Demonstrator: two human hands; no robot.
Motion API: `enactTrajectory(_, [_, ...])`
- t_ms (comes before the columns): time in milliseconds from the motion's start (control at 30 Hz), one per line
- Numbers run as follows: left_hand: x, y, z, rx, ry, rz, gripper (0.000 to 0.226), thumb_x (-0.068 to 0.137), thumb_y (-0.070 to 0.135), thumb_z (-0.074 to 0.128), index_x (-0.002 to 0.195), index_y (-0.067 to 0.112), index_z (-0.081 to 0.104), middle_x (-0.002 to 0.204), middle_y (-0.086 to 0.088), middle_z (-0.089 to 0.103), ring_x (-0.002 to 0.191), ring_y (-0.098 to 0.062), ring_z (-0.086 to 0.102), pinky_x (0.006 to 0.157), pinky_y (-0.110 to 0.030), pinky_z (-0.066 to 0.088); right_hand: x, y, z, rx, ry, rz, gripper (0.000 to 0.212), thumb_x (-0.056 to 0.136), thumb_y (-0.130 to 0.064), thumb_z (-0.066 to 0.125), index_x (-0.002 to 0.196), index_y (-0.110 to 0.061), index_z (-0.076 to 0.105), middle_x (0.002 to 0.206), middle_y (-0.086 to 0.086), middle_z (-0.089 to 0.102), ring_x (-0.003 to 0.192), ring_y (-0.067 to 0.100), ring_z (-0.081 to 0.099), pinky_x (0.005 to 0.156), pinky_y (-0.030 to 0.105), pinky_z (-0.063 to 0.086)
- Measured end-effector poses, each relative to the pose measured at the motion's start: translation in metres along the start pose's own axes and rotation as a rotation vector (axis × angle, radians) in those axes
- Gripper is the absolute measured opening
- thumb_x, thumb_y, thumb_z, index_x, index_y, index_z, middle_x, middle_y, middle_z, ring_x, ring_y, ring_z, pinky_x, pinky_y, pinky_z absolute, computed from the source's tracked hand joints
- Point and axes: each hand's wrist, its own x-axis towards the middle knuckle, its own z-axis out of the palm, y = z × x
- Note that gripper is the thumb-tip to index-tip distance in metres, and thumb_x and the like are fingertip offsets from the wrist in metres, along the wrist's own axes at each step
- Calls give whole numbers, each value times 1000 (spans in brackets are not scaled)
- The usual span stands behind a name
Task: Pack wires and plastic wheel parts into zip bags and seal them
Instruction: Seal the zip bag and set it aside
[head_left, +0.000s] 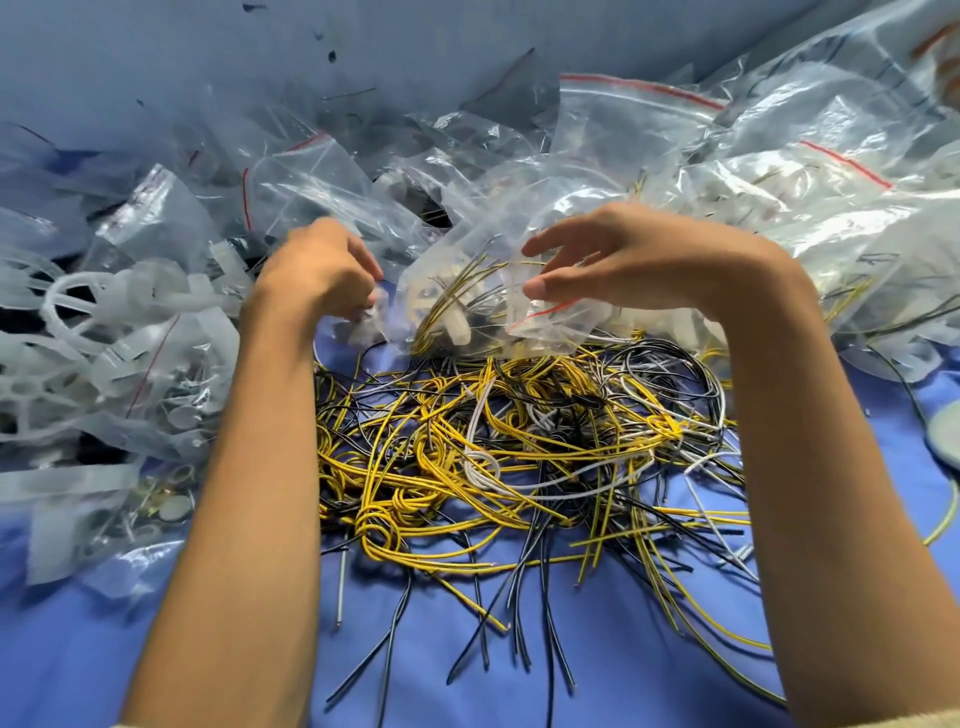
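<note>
A clear zip bag (483, 306) with a red seal line lies between my hands at the centre, holding yellow and black wires and a white plastic wheel part. My left hand (324, 270) has its fingers curled and pinches the bag's left edge. My right hand (613, 265) pinches the bag's right side near the red strip, thumb below and fingers above. Just below the bag, a tangled heap of loose yellow, black and white wires (519, 457) covers the blue table (597, 649).
White plastic wheel parts (104, 322) and strips lie piled at the left among bags. Filled and empty zip bags (779, 171) heap across the back and right. A round pale disc (943, 436) sits at the right edge.
</note>
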Motion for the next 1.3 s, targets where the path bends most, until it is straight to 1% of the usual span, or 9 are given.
enactTrajectory(100, [-10,21,-14,-158,75,111,23,77,-1,65,83,21,68,88,-16,71,81,-21,67,90,-36,52,0,-4,-1,9,59,-39,34,83,-48,63,110,-28,65,97,-11,71,81,0,67,79,23,51])
enactTrajectory(233, [-28,51,-22,-310,219,284,21,78,2,64,84,21,69,87,-14,70,82,-21,67,87,-38,55,-1,-5,-1,49,138,-86,23,85,-44,64,99,-27,63,85,-9,71,76,2,67,62,20,45])
enactTrajectory(500, [-47,83,-18,-529,86,418,21,82,0,65,75,21,64,72,-5,64,65,-10,62,65,-20,52,1,1,0,102,107,-96,79,80,-44,68,146,-31,25,108,-13,66,96,6,64,91,33,51])
enactTrajectory(667, [-41,77,-16,-416,152,354,16,81,5,64,80,21,67,77,-4,65,74,-18,64,84,-35,56,3,2,1,82,95,-91,69,80,-47,68,141,-29,40,110,-10,66,92,1,63,79,21,50])
enactTrajectory(800, [-45,78,-19,-557,76,395,15,81,2,66,80,17,64,71,-3,60,61,-10,58,69,-23,53,6,-3,3,17,183,-131,64,77,-52,68,133,-27,50,101,-8,60,87,6,60,70,20,45])
enactTrajectory(1000, [-46,92,-7,-683,-63,476,10,84,4,66,81,13,62,61,2,56,55,-3,57,66,-19,54,13,-14,12,-85,279,-208,40,83,-50,64,110,-21,63,104,4,63,93,17,58,84,36,47])
enactTrajectory(1067, [-45,94,-6,-714,-62,450,10,86,12,66,80,17,61,60,8,52,58,-1,55,64,-16,52,10,-17,10,83,260,-216,20,88,-35,63,93,-17,69,90,4,69,79,11,59,72,29,45])
enactTrajectory(1167, [-40,95,-7,-603,-75,434,16,84,41,65,85,27,58,78,10,56,70,2,56,63,-14,50,6,-17,4,245,262,-172,21,91,-24,58,83,-9,69,86,9,71,73,12,58,71,33,47])
enactTrajectory(1300, [-42,86,-4,-556,-254,399,67,55,72,58,102,26,54,91,10,61,78,4,60,68,-15,48,9,-12,0,441,366,-85,8,92,-20,55,87,-16,53,89,7,61,71,15,61,63,31,53])
